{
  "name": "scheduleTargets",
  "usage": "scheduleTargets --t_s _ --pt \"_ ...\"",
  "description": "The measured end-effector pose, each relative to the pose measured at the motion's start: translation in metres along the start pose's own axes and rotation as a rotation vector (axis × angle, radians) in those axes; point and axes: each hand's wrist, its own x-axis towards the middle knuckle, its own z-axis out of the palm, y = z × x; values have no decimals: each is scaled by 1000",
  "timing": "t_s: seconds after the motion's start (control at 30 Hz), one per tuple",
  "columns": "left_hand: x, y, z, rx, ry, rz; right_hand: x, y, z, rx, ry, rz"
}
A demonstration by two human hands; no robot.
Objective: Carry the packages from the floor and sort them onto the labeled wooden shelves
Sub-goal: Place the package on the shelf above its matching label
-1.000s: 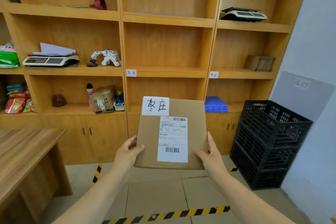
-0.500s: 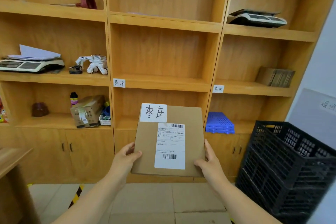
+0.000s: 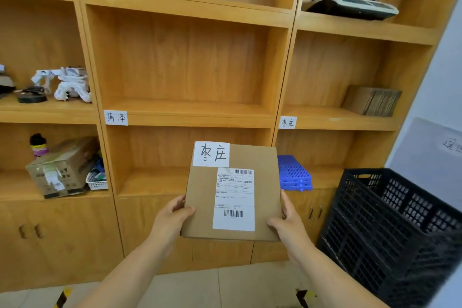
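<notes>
Closer now than half a second ago, the wooden shelves [image 3: 190, 112] fill the view, while both hands keep the same grasp. The left hand [image 3: 172, 217] clasps the lower left edge of the cardboard package [image 3: 202, 207], thumb on its face; the right hand [image 3: 290, 225] clasps the lower right edge likewise. It is held upright in the air before the middle column, its handwritten tag [image 3: 211, 154] and shipping label [image 3: 234, 199] facing the camera. A matching shelf label [image 3: 288, 122] sits on the right column's edge; another label [image 3: 115, 117] marks the middle column. A black crate [image 3: 390, 227] stands at right.
</notes>
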Motion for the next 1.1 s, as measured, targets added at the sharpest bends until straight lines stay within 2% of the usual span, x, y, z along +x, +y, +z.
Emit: scheduleTargets --t_s 0.3,0.6,1.1 --pt "129 11 84 27 -154 18 105 8 -46 25 162 43" --pt "195 5 208 15 -297 -14 180 41 -141 76 294 87" --pt "278 30 451 3 -250 115 356 56 -351 62 215 16"
